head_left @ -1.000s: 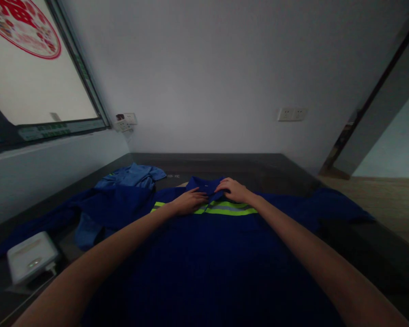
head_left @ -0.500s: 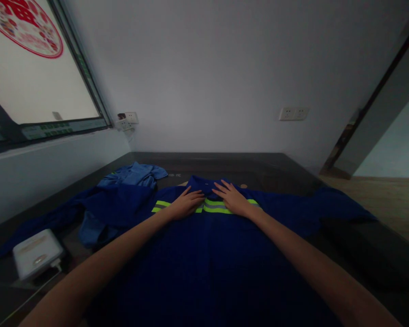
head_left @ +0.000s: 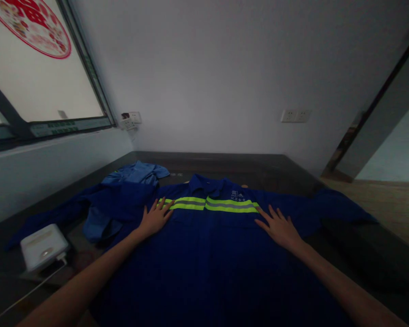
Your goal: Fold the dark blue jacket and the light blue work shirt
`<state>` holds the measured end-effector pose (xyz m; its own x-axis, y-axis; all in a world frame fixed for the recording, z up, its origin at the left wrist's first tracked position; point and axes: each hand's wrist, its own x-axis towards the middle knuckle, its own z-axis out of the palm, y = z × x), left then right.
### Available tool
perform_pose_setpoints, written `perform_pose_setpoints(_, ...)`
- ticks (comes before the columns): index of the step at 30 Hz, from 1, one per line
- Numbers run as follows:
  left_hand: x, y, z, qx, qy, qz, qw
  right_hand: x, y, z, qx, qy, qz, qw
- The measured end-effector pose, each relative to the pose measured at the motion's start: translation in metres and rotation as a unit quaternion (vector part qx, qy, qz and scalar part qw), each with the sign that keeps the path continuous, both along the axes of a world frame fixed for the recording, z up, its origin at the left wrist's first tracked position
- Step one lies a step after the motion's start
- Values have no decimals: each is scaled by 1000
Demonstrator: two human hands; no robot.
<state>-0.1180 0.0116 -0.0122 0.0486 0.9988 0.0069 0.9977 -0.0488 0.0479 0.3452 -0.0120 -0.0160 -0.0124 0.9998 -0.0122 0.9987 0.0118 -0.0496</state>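
Hands (head_left: 156, 219) spread on blue jacket (head_left: 204, 245) — collared, lime-striped

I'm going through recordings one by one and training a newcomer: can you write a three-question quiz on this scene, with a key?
1. True or false: the left hand and right hand are both spread open.
2. What colour is the band across the blue jacket? A) red; B) yellow-green and grey; C) white.
3. Which lies nearer the far wall: the light-blue cloth or the white box?

Key: 1. True. 2. B. 3. The light-blue cloth.
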Motion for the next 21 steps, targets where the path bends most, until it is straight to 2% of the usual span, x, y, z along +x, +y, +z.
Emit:
perform_pose_setpoints(6,-5,44,3,5,-3,-4,1000,18,36,-5,13,-1,-34,999)
perform_pose_setpoints(13,-4,92,1,19,-3,-33,999,27,75,-7,21,6,-23,999)
perform_pose_setpoints(17,1,103,7,25,-18,-41,999,31,90,-5,28,2,-9,1000)
perform_pose_setpoints(21,9,90,15,104,-27,-49,993,20,86,8,50,-12,-3,999)
